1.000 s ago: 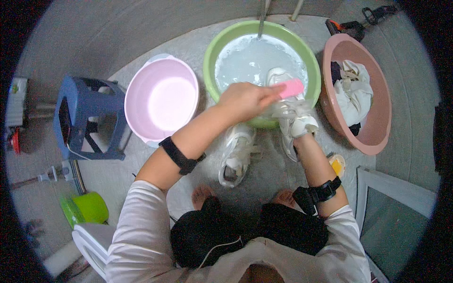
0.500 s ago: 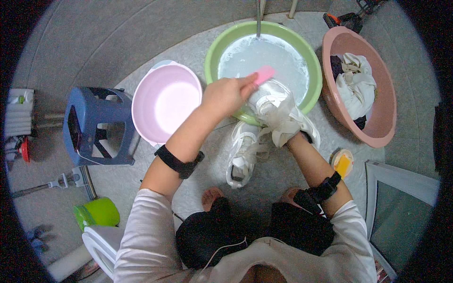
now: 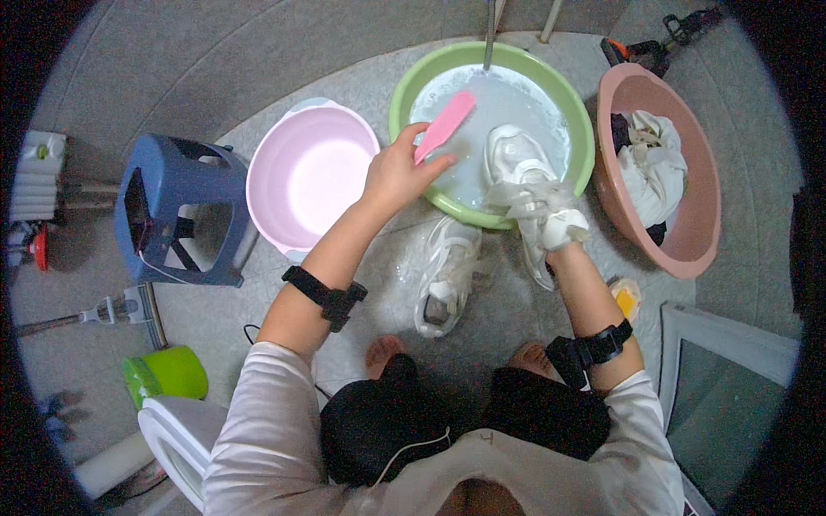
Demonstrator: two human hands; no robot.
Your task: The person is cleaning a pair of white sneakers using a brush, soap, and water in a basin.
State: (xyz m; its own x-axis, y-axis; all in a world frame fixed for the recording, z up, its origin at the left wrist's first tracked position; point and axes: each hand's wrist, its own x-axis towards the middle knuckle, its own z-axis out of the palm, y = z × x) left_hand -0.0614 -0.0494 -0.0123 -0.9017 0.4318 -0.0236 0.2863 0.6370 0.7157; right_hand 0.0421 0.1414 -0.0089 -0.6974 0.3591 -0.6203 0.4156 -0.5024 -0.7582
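My left hand (image 3: 399, 176) is closed around the handle of a pink scrubbing brush (image 3: 449, 122), held above the left part of a green basin (image 3: 401, 103) of cloudy, foamy water. The brush is apart from the shoe. A wet white sneaker (image 3: 514, 155) hangs over the basin's near rim, its toe pointing away from me and its laces and tongue loose. My right hand (image 3: 564, 238) reaches into the shoe's opening and holds it up; most of the fingers are hidden inside. The second white sneaker (image 3: 445, 273) lies on the floor before the basin.
A pink-lilac basin (image 3: 262, 185) and a blue stool (image 3: 163, 206) bearing a phone stand left. A salmon tub (image 3: 703, 185) with clothes leans at right. A small tub with something yellow (image 3: 627, 298) sits near my right forearm, beside a framed panel (image 3: 731, 335).
My left hand has lifted the brush off the sneaker and turned it upward to the left. The sneaker in my right hand has straightened, its toe pointing away from me.
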